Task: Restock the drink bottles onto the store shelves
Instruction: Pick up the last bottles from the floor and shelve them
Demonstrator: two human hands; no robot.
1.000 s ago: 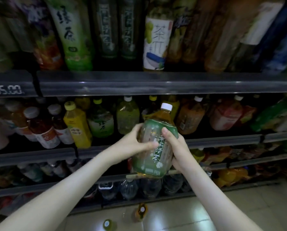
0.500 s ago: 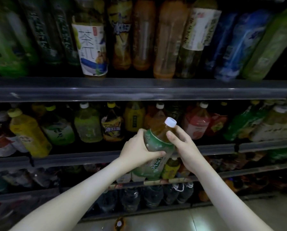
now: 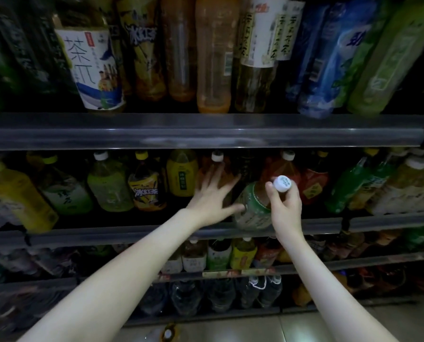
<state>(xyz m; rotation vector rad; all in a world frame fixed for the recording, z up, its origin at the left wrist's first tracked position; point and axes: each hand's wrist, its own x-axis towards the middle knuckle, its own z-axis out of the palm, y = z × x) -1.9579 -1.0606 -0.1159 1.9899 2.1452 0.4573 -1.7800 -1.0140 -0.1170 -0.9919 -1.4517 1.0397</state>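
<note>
Dim, soft-focus (edges smeared, bowed)

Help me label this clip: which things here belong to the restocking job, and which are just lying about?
In the job: green-label bottle, right hand gripping its neck, left hand spread beside it, middle shelf.
Lying about: floor bottle, clear bottles on the lowest shelf.

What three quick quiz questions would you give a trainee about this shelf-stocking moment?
1. True or false: the left hand is spread open with straight fingers.
2. The right hand grips the green-labelled bottle at which part? A: the base. B: the neck, just under the cap. C: the middle of the label.
3. Fill in: the cap of the held bottle is ____ in colour.
Key: 1 true; 2 B; 3 white.
</note>
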